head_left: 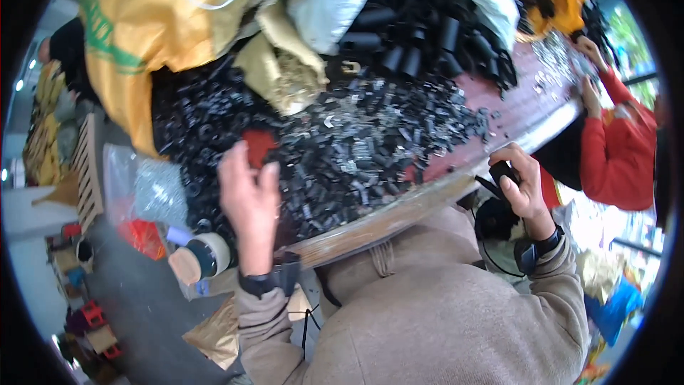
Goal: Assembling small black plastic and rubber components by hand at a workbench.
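Observation:
My left hand (249, 196) is raised over the left part of a pile of small black parts (313, 192), slightly blurred, with thumb and fingers apart and nothing visible between them. Just beyond its fingertips shows a red patch (261, 147) among the parts; I cannot make out what it is. At the table's near edge, to the right, my right hand (526, 189) has its fingers curled around a black part (503, 173). That part's far side is hidden by the fingers. Small silvery pieces (353, 150) lie mixed through the middle of the pile.
Large yellow sacks (153, 21) and a pale sack spilling black cylinders (410, 60) stand at the back. A clear bag of small pieces (160, 189) and a white tub (212, 251) are at left. A co-worker in a red sleeve (616, 153) handles shiny pieces (556, 64) at right.

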A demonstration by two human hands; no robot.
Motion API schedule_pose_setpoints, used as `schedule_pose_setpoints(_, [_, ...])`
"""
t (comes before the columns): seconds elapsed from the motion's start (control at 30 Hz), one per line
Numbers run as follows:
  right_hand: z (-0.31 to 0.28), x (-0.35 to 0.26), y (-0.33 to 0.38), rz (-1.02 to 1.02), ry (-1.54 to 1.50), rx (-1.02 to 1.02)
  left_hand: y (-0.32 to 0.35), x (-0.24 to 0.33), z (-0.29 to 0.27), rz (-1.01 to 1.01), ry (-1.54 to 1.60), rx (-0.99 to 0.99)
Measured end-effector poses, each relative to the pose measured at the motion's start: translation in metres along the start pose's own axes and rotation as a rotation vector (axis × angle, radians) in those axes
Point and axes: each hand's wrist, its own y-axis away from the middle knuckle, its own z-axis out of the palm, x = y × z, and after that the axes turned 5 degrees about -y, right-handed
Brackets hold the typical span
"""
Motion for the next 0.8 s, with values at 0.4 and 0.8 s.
schedule_pose_setpoints(0.4, [-0.011, 0.034, 0.049, 0.052, 0.289, 0.056, -0.019, -0.073, 0.006, 0.11, -0.429, 0.033])
schedule_pose_setpoints(0.8, [0.071, 0.041, -0.041, -0.073, 0.441, -0.147, 0.031, 0.009, 0.009, -0.699, 1.578, -0.485])
